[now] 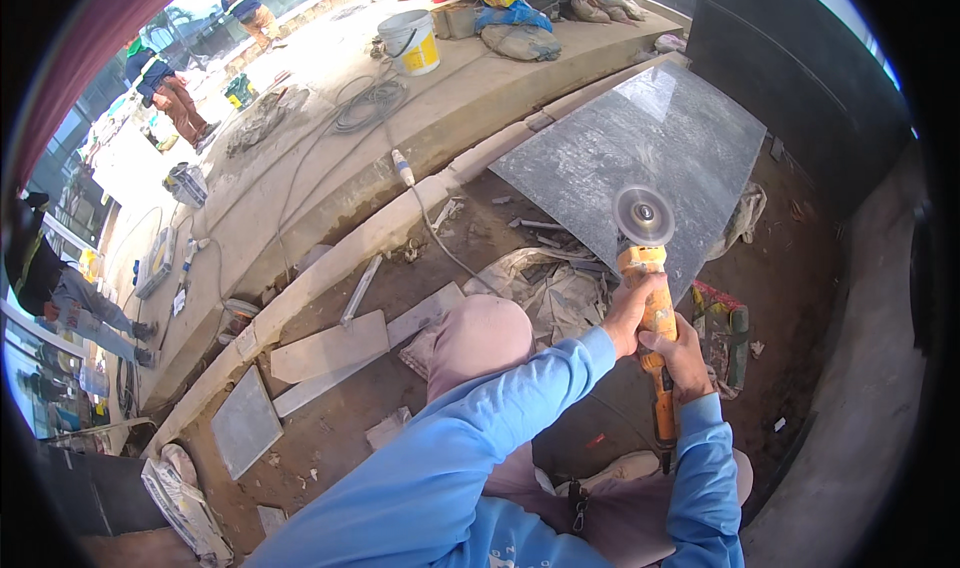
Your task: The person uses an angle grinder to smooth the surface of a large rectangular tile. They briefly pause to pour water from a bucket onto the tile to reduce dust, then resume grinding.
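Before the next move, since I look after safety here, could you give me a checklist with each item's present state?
1. Two-handed grip: ok; left hand and right hand both hold the orange grinder.
2. Hands clear of the disc: ok; both sit behind it on the grinder.
3. Hands protected: not ok; both are bare.
4. Disc off the grey slab: cannot tell; it overlaps the slab in this view.
5. Slab supported underneath: cannot tell; its underside is hidden.

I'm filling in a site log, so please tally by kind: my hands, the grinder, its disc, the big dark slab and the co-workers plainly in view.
Hands: 2 (left hand, right hand)
Grinder: 1
Disc: 1
Slab: 1
Co-workers: 3 (top one, middle one, lower one)
Total: 8
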Demonstrator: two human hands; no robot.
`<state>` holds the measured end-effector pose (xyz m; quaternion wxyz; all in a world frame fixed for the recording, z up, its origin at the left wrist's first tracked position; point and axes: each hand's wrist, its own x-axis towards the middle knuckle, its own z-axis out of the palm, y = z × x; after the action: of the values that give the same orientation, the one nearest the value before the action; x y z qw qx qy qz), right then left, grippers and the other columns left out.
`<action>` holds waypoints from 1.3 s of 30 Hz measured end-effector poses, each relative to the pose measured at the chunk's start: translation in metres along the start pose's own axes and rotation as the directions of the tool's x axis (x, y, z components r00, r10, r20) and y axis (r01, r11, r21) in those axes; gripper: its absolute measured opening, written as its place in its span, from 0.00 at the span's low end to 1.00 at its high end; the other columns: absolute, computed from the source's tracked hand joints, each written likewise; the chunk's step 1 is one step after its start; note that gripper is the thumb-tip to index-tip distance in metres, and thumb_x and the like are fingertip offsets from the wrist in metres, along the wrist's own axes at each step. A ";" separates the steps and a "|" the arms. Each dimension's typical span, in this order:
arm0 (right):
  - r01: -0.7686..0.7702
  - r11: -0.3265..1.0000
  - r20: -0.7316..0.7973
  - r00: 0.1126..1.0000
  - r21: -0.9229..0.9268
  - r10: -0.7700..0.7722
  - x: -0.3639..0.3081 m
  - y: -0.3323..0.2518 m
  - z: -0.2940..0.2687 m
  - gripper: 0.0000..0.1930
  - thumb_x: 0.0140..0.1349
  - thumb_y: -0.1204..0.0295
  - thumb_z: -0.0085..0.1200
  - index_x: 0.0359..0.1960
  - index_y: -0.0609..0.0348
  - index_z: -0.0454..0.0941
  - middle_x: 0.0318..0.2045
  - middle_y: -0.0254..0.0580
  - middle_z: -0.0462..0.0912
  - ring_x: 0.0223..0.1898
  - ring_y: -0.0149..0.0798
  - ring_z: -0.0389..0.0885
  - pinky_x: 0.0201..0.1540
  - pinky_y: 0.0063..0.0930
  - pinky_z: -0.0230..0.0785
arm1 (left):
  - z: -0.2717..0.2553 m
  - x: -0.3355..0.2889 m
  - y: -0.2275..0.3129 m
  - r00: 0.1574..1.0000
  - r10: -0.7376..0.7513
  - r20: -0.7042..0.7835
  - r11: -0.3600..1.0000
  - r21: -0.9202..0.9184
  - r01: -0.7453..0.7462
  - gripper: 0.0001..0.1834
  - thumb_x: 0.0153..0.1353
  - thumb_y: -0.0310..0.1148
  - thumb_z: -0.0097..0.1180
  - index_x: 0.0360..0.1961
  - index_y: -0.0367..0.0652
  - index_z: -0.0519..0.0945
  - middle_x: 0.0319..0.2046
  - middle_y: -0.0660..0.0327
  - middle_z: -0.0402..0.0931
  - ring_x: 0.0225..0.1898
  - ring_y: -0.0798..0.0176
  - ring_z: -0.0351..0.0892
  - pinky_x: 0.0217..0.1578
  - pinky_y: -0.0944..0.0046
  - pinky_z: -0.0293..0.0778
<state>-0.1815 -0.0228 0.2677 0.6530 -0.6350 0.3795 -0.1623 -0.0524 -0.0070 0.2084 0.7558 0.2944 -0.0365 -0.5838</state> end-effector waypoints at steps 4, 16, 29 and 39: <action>0.072 0.996 -0.037 0.997 0.051 -0.070 0.000 0.006 -0.003 0.24 0.51 0.73 0.63 0.51 0.68 0.74 0.38 0.39 0.82 0.35 0.30 0.80 0.38 0.25 0.73 | 0.000 -0.001 -0.006 1.000 -0.019 0.020 0.999 0.028 0.018 0.19 0.58 0.44 0.64 0.45 0.47 0.75 0.35 0.63 0.76 0.36 0.65 0.79 0.37 0.59 0.77; 0.116 0.992 -0.130 0.986 0.047 -0.109 -0.001 0.004 -0.005 0.21 0.51 0.75 0.62 0.48 0.68 0.78 0.37 0.38 0.83 0.34 0.29 0.80 0.38 0.24 0.72 | 0.010 0.005 -0.009 0.997 -0.021 0.071 0.998 0.056 0.017 0.19 0.59 0.44 0.63 0.44 0.44 0.75 0.33 0.61 0.77 0.35 0.64 0.80 0.38 0.60 0.78; 0.115 0.991 -0.140 0.985 0.073 -0.104 -0.002 0.000 0.003 0.22 0.52 0.73 0.63 0.49 0.68 0.78 0.37 0.38 0.83 0.33 0.29 0.80 0.37 0.24 0.73 | 0.006 0.006 -0.005 0.997 -0.011 0.075 0.998 0.057 0.007 0.18 0.60 0.43 0.62 0.44 0.43 0.75 0.33 0.61 0.77 0.35 0.64 0.80 0.38 0.61 0.78; 0.122 0.987 -0.131 0.985 0.101 -0.109 0.000 0.002 0.002 0.22 0.52 0.73 0.63 0.49 0.68 0.78 0.37 0.38 0.83 0.33 0.29 0.80 0.35 0.24 0.73 | 0.004 0.011 -0.006 0.997 -0.030 0.069 0.998 0.053 0.027 0.20 0.59 0.44 0.63 0.44 0.43 0.75 0.34 0.60 0.77 0.36 0.63 0.80 0.38 0.59 0.79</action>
<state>-0.1809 -0.0210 0.2657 0.6510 -0.6080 0.3728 -0.2599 -0.0559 -0.0194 0.2051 0.7377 0.2937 -0.0739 -0.6033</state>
